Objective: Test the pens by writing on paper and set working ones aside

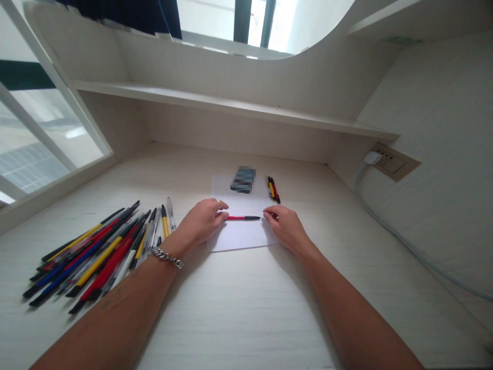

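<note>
A red pen point(242, 218) with a black tip lies crosswise on a white sheet of paper point(241, 237) in the middle of the desk. My left hand point(202, 222) pinches its left end, fingers curled; a chain bracelet sits on that wrist. At the pen's right end my right hand point(283, 226) holds the black tip with closed fingers. Both hands rest on the paper.
A large heap of several red, blue, yellow and black pens point(96, 252) lies at the left. Two or three pens point(273, 189) lie beside the paper's far right corner. A blurred dark object point(243, 179) sits on the paper's far edge. A white cable point(400, 239) runs from a wall socket point(391, 162).
</note>
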`<state>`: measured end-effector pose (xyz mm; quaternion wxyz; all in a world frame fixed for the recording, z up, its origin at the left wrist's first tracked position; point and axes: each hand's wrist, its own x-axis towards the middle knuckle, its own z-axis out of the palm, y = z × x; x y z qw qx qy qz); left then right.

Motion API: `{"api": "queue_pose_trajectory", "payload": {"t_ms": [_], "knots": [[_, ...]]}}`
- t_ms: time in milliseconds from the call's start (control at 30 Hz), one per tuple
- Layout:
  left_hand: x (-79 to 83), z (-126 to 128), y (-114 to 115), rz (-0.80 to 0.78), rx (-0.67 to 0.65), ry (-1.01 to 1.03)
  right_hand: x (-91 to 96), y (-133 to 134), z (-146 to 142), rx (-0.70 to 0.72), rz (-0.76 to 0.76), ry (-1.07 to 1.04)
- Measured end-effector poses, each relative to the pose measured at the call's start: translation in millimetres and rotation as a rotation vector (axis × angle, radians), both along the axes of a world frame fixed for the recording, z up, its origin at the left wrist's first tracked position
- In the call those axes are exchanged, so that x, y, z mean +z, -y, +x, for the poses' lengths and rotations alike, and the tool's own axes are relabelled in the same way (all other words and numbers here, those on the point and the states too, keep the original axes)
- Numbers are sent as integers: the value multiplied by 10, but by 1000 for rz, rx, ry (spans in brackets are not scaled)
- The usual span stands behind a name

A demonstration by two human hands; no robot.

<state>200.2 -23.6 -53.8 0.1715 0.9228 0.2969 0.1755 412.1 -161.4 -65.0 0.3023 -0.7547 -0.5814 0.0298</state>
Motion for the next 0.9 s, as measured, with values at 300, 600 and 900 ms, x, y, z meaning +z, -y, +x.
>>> {"api": "queue_pose_trajectory", "payload": {"t_ms": [300,600,900], "knots": [[19,-62,-34,-90,79,65,-33,-119,-124,33,-52,34],[12,-40,-9,-42,54,31,-55,-136,-207,39,-113,143],[64,59,169,24,-184,9,26,-59,-252,100,49,53]]}}
